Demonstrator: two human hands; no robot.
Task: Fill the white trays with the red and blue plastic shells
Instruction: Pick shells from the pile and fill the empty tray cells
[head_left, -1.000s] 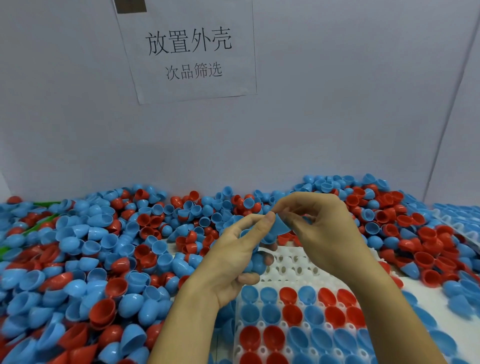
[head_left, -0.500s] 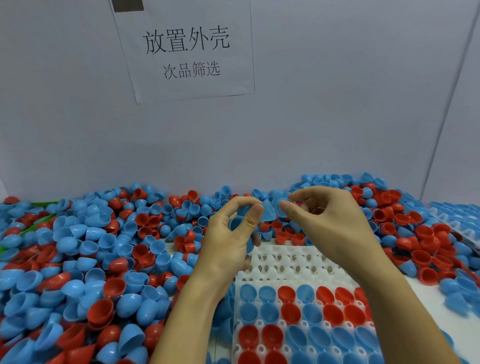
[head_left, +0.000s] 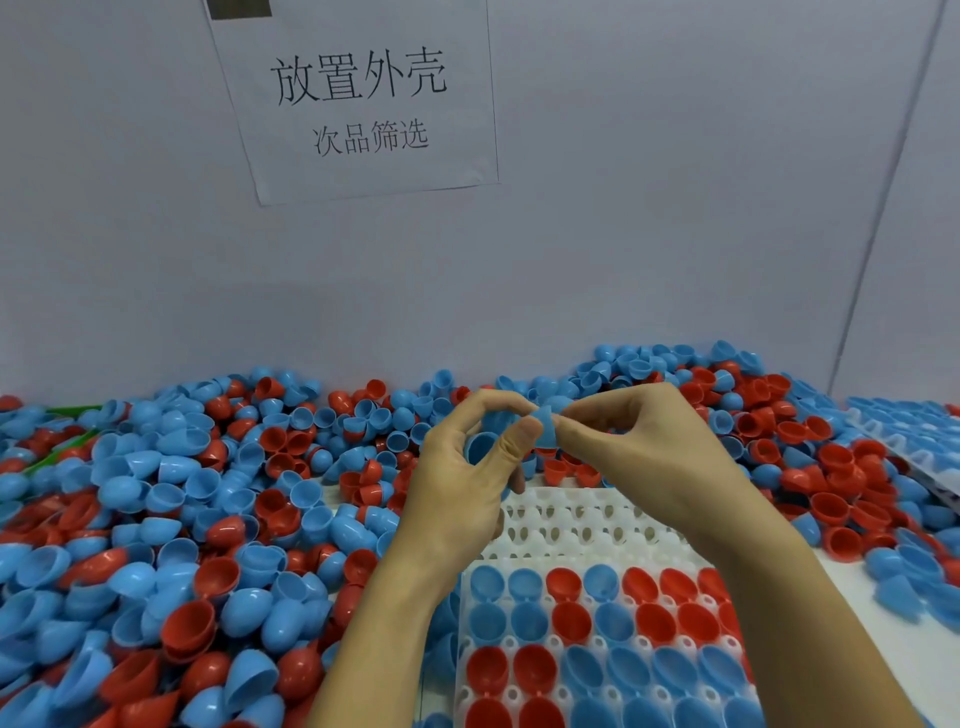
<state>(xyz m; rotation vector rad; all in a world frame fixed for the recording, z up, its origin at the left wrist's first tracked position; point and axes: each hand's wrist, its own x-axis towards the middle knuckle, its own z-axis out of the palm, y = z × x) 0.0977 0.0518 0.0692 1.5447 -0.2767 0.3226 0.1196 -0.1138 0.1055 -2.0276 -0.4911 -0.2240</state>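
I see both hands raised together above the far end of the white tray (head_left: 582, 525), meeting over its empty sockets. My left hand (head_left: 467, 483) has thumb and forefinger curled into a ring, and a blue shell (head_left: 480, 448) sits cupped inside that grip with its hollow facing the camera. My right hand (head_left: 644, 457) pinches a second, smaller blue shell (head_left: 544, 428) at its fingertips; the left thumb tip touches that same piece, so both grips are closed on plastic and the two shells are just beside each other. Whether the small piece is partly nested into the cupped one I cannot tell, since the fingers hide the join.

Below the wrists, the nearer tray (head_left: 608, 644) has its sockets filled with red and blue shells, open sides up, in rows. It overlaps the near edge of the white tray, whose visible far rows hold nothing.

A deep loose heap of shells (head_left: 182, 545) covers the bench to the left and runs along the back wall behind the hands, reaching round to the right side. At the right edge a further tray (head_left: 904, 441) lies tilted on the heap, with blue shells in it. A green strip (head_left: 67, 413) pokes out of the heap at far left. On the wall hangs a paper sign (head_left: 358, 98) with printed characters.
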